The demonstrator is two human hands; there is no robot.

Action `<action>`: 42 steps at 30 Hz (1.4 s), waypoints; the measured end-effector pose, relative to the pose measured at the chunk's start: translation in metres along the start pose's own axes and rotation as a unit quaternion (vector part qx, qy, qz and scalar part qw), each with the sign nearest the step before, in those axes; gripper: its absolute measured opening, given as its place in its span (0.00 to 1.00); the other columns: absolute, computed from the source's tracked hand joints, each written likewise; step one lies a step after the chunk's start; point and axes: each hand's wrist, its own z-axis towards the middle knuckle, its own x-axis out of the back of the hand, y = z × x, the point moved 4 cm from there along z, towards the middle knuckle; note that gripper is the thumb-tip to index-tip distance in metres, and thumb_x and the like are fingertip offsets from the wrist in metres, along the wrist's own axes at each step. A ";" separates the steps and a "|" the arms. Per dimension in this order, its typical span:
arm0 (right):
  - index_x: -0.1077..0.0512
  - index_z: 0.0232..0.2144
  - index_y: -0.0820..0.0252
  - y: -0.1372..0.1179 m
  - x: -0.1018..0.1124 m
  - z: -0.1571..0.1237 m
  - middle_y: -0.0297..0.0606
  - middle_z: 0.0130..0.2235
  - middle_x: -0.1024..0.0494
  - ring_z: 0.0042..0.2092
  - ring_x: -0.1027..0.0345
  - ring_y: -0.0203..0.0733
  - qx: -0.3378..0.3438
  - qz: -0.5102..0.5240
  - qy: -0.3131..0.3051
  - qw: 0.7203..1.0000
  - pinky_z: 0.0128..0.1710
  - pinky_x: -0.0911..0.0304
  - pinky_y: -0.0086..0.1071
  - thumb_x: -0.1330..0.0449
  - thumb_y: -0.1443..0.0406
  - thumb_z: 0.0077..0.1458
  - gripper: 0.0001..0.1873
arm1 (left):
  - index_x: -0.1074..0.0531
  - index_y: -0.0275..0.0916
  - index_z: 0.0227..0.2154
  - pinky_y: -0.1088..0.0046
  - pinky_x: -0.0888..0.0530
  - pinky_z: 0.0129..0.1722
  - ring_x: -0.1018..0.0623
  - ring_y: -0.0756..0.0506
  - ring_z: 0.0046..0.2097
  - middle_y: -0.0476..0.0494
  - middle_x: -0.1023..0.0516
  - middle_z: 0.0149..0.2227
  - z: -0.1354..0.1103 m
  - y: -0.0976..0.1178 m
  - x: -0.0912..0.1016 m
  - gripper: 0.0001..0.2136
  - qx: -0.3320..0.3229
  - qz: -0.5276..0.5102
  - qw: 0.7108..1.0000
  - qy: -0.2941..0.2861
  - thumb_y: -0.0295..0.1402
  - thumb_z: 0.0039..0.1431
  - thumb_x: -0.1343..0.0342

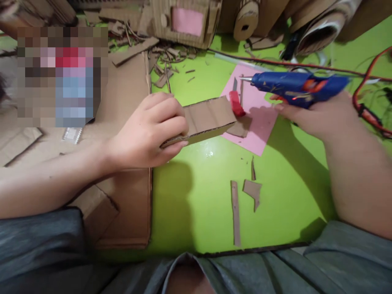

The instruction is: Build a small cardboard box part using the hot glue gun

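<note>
Fingers (167,109) of the left hand (143,134) closed around one end of a corrugated cardboard strip (208,120), its far end overlapping a pink paper sheet (260,130) on the green worktop (196,212); right hand (312,118) gripping a blue hot glue gun (297,87), fingers curled beneath its body, nozzle directed left above the sheet; red block (236,103) just beside the strip's far end; cardboard offcuts (235,212) lying apart on the worktop
</note>
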 end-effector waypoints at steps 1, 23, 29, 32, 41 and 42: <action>0.15 0.52 0.54 0.000 0.002 0.004 0.46 0.49 0.10 0.54 0.15 0.66 -0.013 -0.035 -0.005 0.999 0.64 0.21 0.67 0.25 0.52 0.63 0.19 | 0.23 0.48 0.43 0.42 0.16 0.64 0.17 0.34 0.50 0.40 0.17 0.47 0.000 0.002 0.000 0.04 0.004 0.012 1.000 -0.001 0.40 0.74 0.36; 0.21 0.71 0.74 -0.026 0.018 0.079 0.64 0.68 0.20 0.69 0.23 0.56 -0.033 -0.250 -0.146 0.957 0.69 0.32 0.49 0.37 0.64 0.83 0.24 | 0.23 0.45 0.54 0.45 0.14 0.63 0.14 0.33 0.56 0.36 0.14 0.51 0.003 0.010 0.010 0.11 0.023 0.030 0.999 0.005 0.41 0.76 0.38; 0.18 0.62 0.64 -0.016 -0.004 0.108 0.50 0.63 0.15 0.66 0.19 0.58 -0.060 -0.314 -0.152 0.935 0.68 0.22 0.57 0.32 0.58 0.81 0.17 | 0.23 0.45 0.55 0.43 0.13 0.64 0.13 0.32 0.59 0.35 0.13 0.52 0.003 0.015 0.018 0.10 -0.007 0.054 0.998 0.032 0.37 0.75 0.36; 0.16 0.56 0.72 -0.015 0.007 0.105 0.61 0.57 0.12 0.66 0.19 0.65 -0.063 -0.300 -0.134 0.942 0.67 0.26 0.56 0.32 0.66 0.78 0.13 | 0.23 0.45 0.55 0.39 0.13 0.66 0.13 0.32 0.60 0.37 0.14 0.53 0.002 0.016 0.021 0.11 -0.036 0.066 0.996 0.049 0.34 0.73 0.35; 0.18 0.58 0.67 -0.010 0.042 0.043 0.51 0.46 0.09 0.41 0.15 0.42 -0.080 -0.120 0.005 0.990 0.45 0.24 0.39 0.41 0.71 0.76 0.15 | 0.23 0.47 0.56 0.31 0.19 0.75 0.16 0.32 0.63 0.39 0.15 0.55 0.000 0.016 0.020 0.13 -0.042 0.052 0.996 0.060 0.33 0.71 0.34; 0.18 0.57 0.67 -0.008 0.040 0.034 0.52 0.45 0.09 0.40 0.15 0.43 -0.075 -0.104 0.007 0.992 0.45 0.23 0.39 0.41 0.72 0.76 0.15 | 0.23 0.46 0.55 0.30 0.19 0.75 0.16 0.32 0.63 0.38 0.15 0.54 -0.001 0.016 0.019 0.13 -0.043 0.048 0.996 0.068 0.34 0.70 0.34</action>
